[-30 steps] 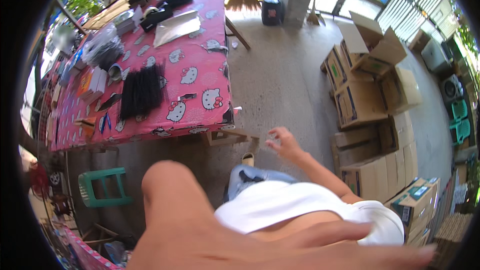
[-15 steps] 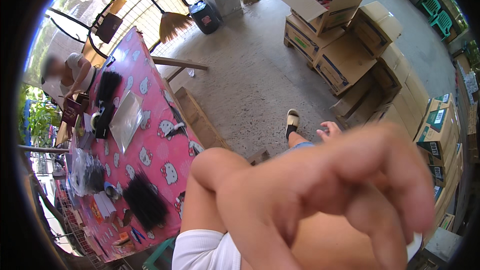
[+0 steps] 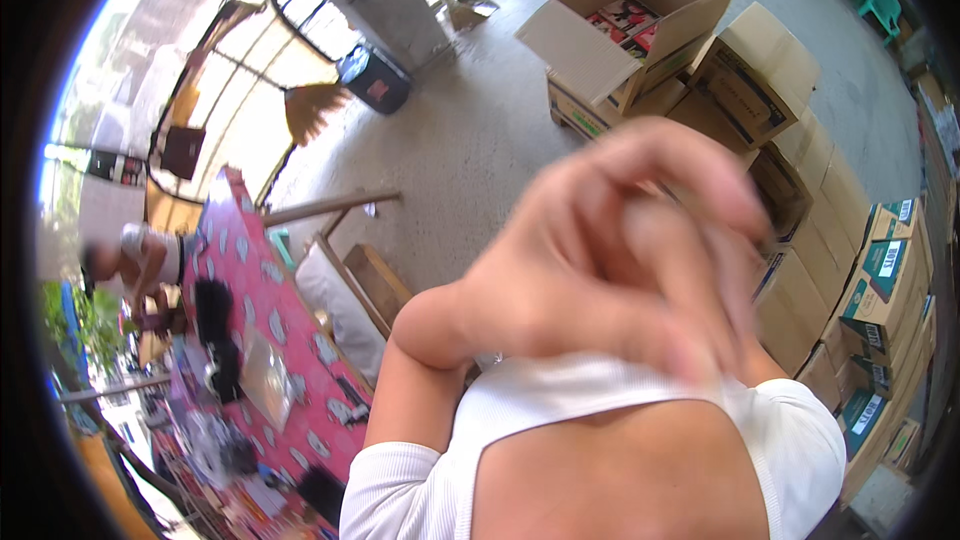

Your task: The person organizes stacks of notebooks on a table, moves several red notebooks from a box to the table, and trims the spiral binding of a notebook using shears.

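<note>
Your hand (image 3: pixel 620 260), one only in view, raised close before the camera, large and blurred; fingers (image 3: pixel 690 270) curled inward and bunched together above the neckline of your white ribbed top (image 3: pixel 600 400), seemingly touching its edge, though the blur means you cannot tell whether they actually pinch the fabric; which hand it is cannot be told either. Forearm bent at the wrist, running down to lower left. Behind the hand: bare concrete floor (image 3: pixel 470 140). Upper right: open cardboard box (image 3: pixel 620 20) with coloured packets inside, beside stacked closed cartons (image 3: pixel 760 80); further cartons with green printed panels (image 3: pixel 885 280) along the right edge. Left: table with pink patterned cloth (image 3: pixel 280 340), carrying black bundles and small items; another person (image 3: pixel 135 260) bent over its far end. Upper centre: dark bin (image 3: pixel 372 80) and a broom (image 3: pixel 312 105).
</note>
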Tool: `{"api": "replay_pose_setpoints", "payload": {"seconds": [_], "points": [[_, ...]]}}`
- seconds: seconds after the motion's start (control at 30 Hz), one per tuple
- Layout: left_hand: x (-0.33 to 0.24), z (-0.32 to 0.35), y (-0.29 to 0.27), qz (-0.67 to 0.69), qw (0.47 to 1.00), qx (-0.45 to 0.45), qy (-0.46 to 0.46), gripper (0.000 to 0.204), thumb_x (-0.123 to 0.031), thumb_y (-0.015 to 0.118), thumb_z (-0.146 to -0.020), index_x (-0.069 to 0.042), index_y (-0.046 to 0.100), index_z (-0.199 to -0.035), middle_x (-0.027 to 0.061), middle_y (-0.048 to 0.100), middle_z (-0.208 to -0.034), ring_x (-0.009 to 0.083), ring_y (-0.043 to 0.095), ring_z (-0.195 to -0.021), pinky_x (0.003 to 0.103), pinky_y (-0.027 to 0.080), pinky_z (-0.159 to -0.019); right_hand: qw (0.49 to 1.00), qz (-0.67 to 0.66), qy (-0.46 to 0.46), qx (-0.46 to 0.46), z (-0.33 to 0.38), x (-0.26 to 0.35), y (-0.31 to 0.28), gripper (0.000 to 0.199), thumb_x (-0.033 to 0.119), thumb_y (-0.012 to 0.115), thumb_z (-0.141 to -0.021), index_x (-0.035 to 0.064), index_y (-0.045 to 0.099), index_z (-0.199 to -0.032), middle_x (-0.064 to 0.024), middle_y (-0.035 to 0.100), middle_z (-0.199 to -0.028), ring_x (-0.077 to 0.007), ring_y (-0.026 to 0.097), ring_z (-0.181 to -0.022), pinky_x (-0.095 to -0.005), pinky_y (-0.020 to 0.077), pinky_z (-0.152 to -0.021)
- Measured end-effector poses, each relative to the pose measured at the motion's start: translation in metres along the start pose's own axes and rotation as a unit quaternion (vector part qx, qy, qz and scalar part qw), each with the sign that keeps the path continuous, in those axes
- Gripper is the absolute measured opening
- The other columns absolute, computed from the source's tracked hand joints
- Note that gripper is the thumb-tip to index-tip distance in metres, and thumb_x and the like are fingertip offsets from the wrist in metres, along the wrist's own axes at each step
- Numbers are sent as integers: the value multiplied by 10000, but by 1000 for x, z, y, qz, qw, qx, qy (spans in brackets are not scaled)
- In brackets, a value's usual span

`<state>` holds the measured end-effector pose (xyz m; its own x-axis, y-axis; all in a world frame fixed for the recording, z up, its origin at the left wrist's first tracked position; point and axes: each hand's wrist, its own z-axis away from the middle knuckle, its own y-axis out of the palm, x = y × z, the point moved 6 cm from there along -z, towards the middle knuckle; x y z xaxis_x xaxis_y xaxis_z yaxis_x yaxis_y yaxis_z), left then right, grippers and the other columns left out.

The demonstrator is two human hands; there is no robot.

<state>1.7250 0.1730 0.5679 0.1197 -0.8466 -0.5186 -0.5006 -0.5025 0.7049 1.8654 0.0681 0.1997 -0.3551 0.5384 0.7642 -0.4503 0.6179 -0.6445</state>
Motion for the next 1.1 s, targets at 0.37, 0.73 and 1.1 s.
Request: {"api": "replay_pose_setpoints", "payload": {"seconds": [0.37,0.73,1.1], "points": [[8,-91,-436,-407,835,-235,-288,300,-132,641,-826,0,552,-1080,63,621,-929,146,589,-873,274,445,-798,984,125,104,-66,-234,-41,25,544,210,687,-715,60,456,-1183,-165,304,-1346,-362,313,-1234,-437,278,-1031],[80,-250,-697,-547,688,-250,-406,525,-168,677,-754,34,470,-1192,117,561,-1098,199,534,-996,306,435,-834,911,281,297,-63,-392,-117,7,442,119,499,-813,42,421,-1242,-166,449,-1245,-303,415,-1188,-475,282,-1009],[171,-227,-933,-389,612,-281,-629,438,-143,680,-731,38,511,-1092,135,591,-940,208,590,-819,345,490,-702,910,299,275,-77,-415,-144,-3,197,91,551,-720,105,588,-913,-84,598,-856,-253,558,-867,-370,422,-717]]}}
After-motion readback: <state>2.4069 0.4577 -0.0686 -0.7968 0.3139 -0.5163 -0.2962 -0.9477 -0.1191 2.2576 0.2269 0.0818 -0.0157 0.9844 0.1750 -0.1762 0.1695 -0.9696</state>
